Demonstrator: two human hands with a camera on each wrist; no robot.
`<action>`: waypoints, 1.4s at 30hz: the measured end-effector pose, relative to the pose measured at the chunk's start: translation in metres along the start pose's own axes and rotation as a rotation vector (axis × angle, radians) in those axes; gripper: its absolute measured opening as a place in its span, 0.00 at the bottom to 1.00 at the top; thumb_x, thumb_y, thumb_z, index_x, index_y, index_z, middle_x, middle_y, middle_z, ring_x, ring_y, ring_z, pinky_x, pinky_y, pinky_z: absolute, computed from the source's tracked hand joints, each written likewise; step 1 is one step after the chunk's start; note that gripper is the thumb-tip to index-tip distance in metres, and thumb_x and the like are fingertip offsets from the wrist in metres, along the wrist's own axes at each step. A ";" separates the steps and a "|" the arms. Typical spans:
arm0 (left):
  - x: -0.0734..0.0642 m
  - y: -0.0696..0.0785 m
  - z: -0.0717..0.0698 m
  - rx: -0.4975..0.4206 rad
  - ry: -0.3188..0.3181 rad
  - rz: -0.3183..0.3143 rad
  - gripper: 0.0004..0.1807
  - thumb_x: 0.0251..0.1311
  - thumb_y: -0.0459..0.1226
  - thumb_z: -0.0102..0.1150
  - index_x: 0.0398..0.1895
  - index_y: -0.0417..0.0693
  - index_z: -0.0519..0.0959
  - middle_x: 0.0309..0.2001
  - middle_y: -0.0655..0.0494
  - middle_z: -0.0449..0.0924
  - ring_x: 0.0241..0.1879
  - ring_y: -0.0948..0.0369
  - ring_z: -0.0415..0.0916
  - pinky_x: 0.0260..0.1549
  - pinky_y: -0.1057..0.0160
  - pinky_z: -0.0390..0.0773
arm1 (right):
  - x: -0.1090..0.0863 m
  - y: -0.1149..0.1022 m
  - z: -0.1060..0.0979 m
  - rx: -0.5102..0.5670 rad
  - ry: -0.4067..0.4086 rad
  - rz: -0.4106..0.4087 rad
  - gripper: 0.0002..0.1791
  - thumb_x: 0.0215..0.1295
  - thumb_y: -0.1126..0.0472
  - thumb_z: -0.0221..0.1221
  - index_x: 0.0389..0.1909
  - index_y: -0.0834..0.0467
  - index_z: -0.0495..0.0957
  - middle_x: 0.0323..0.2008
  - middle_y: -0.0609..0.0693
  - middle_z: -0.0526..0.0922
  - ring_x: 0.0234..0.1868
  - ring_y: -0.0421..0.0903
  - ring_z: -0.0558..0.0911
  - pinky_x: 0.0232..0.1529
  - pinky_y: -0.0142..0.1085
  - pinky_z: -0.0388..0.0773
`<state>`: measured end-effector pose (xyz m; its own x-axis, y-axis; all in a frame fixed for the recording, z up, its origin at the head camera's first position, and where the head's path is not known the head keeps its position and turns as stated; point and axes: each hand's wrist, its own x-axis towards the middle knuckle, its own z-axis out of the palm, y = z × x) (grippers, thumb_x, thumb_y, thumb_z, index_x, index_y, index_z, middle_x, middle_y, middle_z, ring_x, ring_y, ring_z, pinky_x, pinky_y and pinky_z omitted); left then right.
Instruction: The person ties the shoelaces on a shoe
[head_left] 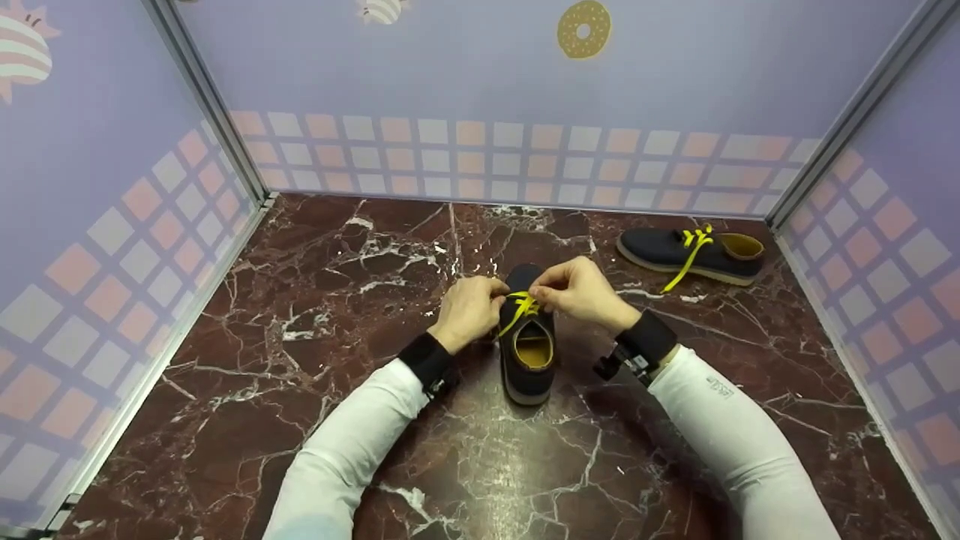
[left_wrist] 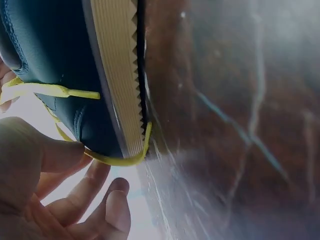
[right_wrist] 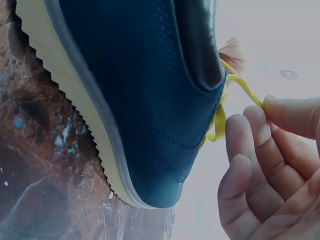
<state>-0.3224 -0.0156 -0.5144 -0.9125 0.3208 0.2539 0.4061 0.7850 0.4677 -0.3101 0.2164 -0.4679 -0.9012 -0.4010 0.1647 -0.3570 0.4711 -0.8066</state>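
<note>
A dark blue shoe [head_left: 529, 375] with a tan interior stands on the marbled surface, toe pointing away, between both hands. Its yellow shoelace [head_left: 523, 304] crosses the tongue area. At the shoe's left side my left hand [head_left: 470, 311] pinches one lace between thumb and finger; in the left wrist view the lace end [left_wrist: 117, 161] trails past the fingertips down by the ribbed sole [left_wrist: 120, 75]. My right hand [head_left: 586, 294], on the other side, pinches another part of the lace, which in the right wrist view stretches from the shoe [right_wrist: 135, 100] to the thumb [right_wrist: 290, 114].
A second dark shoe [head_left: 652, 247] with yellow laces lies at the back right, toe to the left, one lace end hanging over its side. Purple panels with a checked band [head_left: 465, 161] enclose the surface at the back and both sides.
</note>
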 end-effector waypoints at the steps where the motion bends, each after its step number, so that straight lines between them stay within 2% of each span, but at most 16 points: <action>1: 0.000 0.000 0.000 0.015 0.001 0.007 0.09 0.74 0.39 0.69 0.50 0.54 0.95 0.49 0.52 0.97 0.49 0.45 0.94 0.47 0.41 0.90 | 0.000 0.000 0.000 -0.001 0.001 -0.001 0.07 0.76 0.66 0.69 0.43 0.66 0.94 0.33 0.68 0.94 0.23 0.37 0.87 0.23 0.24 0.78; 4: 0.001 0.000 0.002 0.064 0.018 0.030 0.07 0.74 0.40 0.68 0.45 0.54 0.94 0.45 0.52 0.97 0.45 0.45 0.94 0.43 0.41 0.90 | -0.001 0.002 -0.001 0.001 0.006 0.004 0.08 0.76 0.66 0.69 0.43 0.66 0.94 0.33 0.68 0.93 0.22 0.33 0.85 0.23 0.24 0.78; 7: 0.001 0.002 0.003 0.103 0.038 0.038 0.08 0.73 0.41 0.66 0.40 0.52 0.93 0.40 0.50 0.96 0.40 0.44 0.93 0.38 0.41 0.90 | -0.001 0.001 0.000 0.008 0.006 0.017 0.08 0.76 0.66 0.69 0.43 0.66 0.94 0.33 0.68 0.94 0.23 0.35 0.86 0.23 0.24 0.78; 12: -0.002 0.008 -0.006 0.082 0.041 -0.009 0.09 0.68 0.42 0.65 0.32 0.51 0.90 0.33 0.50 0.94 0.34 0.46 0.91 0.35 0.43 0.89 | 0.000 -0.001 0.001 0.013 -0.007 0.020 0.08 0.76 0.65 0.69 0.44 0.66 0.94 0.33 0.67 0.94 0.25 0.41 0.88 0.25 0.25 0.80; 16: -0.001 0.015 -0.020 -0.039 0.013 -0.033 0.11 0.65 0.43 0.66 0.29 0.52 0.91 0.30 0.53 0.93 0.30 0.52 0.88 0.32 0.51 0.85 | -0.001 -0.001 0.001 0.007 -0.004 0.019 0.08 0.76 0.65 0.69 0.44 0.65 0.94 0.33 0.67 0.94 0.26 0.42 0.88 0.25 0.25 0.80; 20: -0.001 0.020 -0.032 -0.152 -0.013 -0.021 0.13 0.63 0.43 0.66 0.23 0.51 0.91 0.25 0.56 0.90 0.26 0.57 0.81 0.27 0.60 0.75 | -0.001 0.000 0.002 0.011 -0.003 0.017 0.08 0.76 0.66 0.69 0.44 0.66 0.94 0.34 0.67 0.94 0.26 0.43 0.89 0.25 0.25 0.81; 24: -0.002 0.021 -0.039 -0.225 -0.049 -0.030 0.18 0.63 0.43 0.65 0.14 0.54 0.85 0.19 0.63 0.80 0.22 0.62 0.73 0.25 0.66 0.66 | -0.001 0.000 0.003 0.016 -0.007 0.005 0.08 0.76 0.66 0.69 0.43 0.66 0.94 0.34 0.67 0.94 0.26 0.45 0.89 0.26 0.25 0.81; 27: -0.003 0.021 -0.040 -0.302 -0.089 -0.048 0.20 0.64 0.42 0.64 0.12 0.54 0.82 0.16 0.67 0.75 0.20 0.65 0.69 0.23 0.68 0.63 | 0.000 -0.001 0.003 0.024 -0.007 -0.002 0.07 0.75 0.66 0.69 0.42 0.65 0.95 0.33 0.67 0.94 0.26 0.45 0.89 0.26 0.25 0.81; 30: -0.005 0.024 -0.041 -0.446 -0.160 -0.070 0.19 0.67 0.41 0.64 0.15 0.50 0.86 0.16 0.67 0.79 0.18 0.66 0.74 0.21 0.70 0.67 | 0.001 -0.002 0.003 0.021 -0.006 -0.007 0.07 0.75 0.66 0.69 0.42 0.65 0.95 0.32 0.66 0.94 0.26 0.42 0.88 0.26 0.24 0.80; 33: -0.008 0.029 -0.041 -0.666 -0.248 -0.121 0.15 0.69 0.40 0.66 0.25 0.44 0.92 0.19 0.64 0.86 0.19 0.65 0.82 0.21 0.70 0.76 | 0.001 -0.002 0.002 0.006 -0.002 -0.008 0.07 0.75 0.66 0.69 0.42 0.64 0.95 0.32 0.65 0.94 0.26 0.44 0.89 0.25 0.24 0.78; 36: -0.010 0.034 -0.040 -0.832 -0.307 -0.173 0.13 0.71 0.39 0.68 0.33 0.39 0.93 0.21 0.62 0.89 0.21 0.64 0.86 0.20 0.70 0.78 | 0.001 -0.001 0.001 -0.007 0.003 -0.015 0.07 0.75 0.68 0.68 0.42 0.64 0.95 0.31 0.65 0.94 0.26 0.46 0.89 0.24 0.24 0.75; 39: -0.012 0.039 -0.038 -0.903 -0.326 -0.206 0.13 0.72 0.40 0.68 0.37 0.39 0.93 0.21 0.62 0.90 0.21 0.65 0.87 0.17 0.71 0.72 | 0.002 -0.001 0.001 0.001 0.008 -0.020 0.07 0.74 0.70 0.67 0.42 0.65 0.95 0.31 0.65 0.94 0.26 0.45 0.88 0.24 0.23 0.75; 42: -0.013 0.042 -0.035 -0.945 -0.336 -0.240 0.12 0.73 0.40 0.69 0.38 0.40 0.93 0.22 0.63 0.90 0.21 0.66 0.87 0.17 0.71 0.70 | 0.002 -0.001 0.001 0.017 0.010 -0.024 0.07 0.73 0.72 0.68 0.43 0.66 0.95 0.33 0.66 0.94 0.25 0.40 0.87 0.25 0.23 0.76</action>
<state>-0.2916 -0.0053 -0.4682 -0.8824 0.4559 -0.1160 -0.0483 0.1575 0.9863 -0.3112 0.2145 -0.4667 -0.8946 -0.4045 0.1897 -0.3747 0.4479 -0.8118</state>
